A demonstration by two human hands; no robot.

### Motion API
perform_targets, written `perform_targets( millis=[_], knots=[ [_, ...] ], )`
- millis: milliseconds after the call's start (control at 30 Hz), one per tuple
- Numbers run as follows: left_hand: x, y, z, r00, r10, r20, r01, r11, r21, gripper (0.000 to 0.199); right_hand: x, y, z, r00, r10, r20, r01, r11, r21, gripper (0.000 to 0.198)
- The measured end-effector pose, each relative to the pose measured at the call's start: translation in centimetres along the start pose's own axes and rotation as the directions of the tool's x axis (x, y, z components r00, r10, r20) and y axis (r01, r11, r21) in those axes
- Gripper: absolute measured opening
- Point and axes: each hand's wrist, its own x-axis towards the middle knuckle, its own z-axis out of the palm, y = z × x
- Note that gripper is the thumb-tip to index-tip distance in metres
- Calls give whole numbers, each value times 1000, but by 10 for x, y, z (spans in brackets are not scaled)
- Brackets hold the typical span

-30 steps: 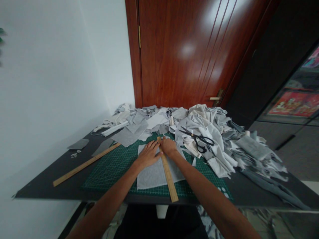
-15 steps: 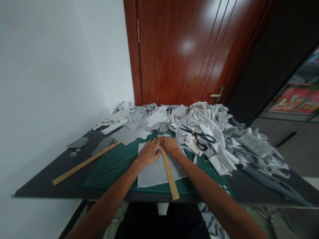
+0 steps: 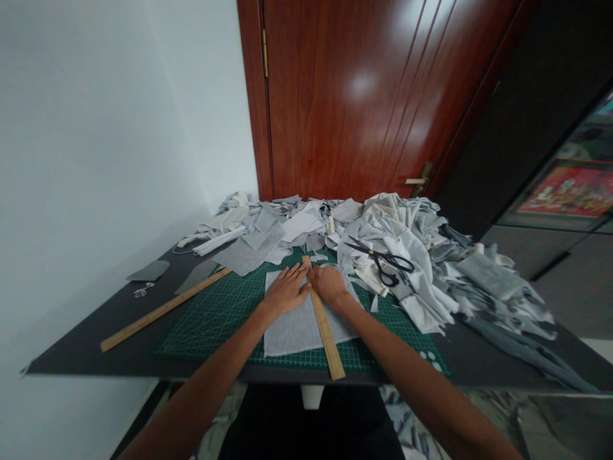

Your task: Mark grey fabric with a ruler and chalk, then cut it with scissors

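A piece of light grey cloth (image 3: 293,333) lies flat on the green cutting mat (image 3: 211,326). Across it runs a wooden ruler (image 3: 324,322), its near end reaching the table's front edge. My left hand (image 3: 286,291) is spread flat on the cloth, fingertips pressing against the ruler near its far end. Just right of the ruler, my right hand (image 3: 330,284) is closed with its knuckles up, resting along the ruler's edge. Whatever is in its fingers is hidden beneath the hand.
Black scissors (image 3: 380,259) rest on a heap of grey and white cloth scraps (image 3: 407,230) along the back and right. A second wooden ruler (image 3: 165,310) lies at left, near a grey cloth piece (image 3: 148,271) and a small white item (image 3: 143,289). A wooden door (image 3: 345,96) stands behind.
My right hand has slid slightly toward me along the ruler. My left hand, the ruler and the cloth keep their places; the view has tilted a little.
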Motion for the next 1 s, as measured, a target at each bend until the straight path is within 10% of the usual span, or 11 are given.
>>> perform_targets(
  millis=[1000],
  knots=[
    [0,2,-1,1000,-20,-5,20,1000,8,59,-70,-2,-3,997,35,63,-36,999,18,41]
  ],
)
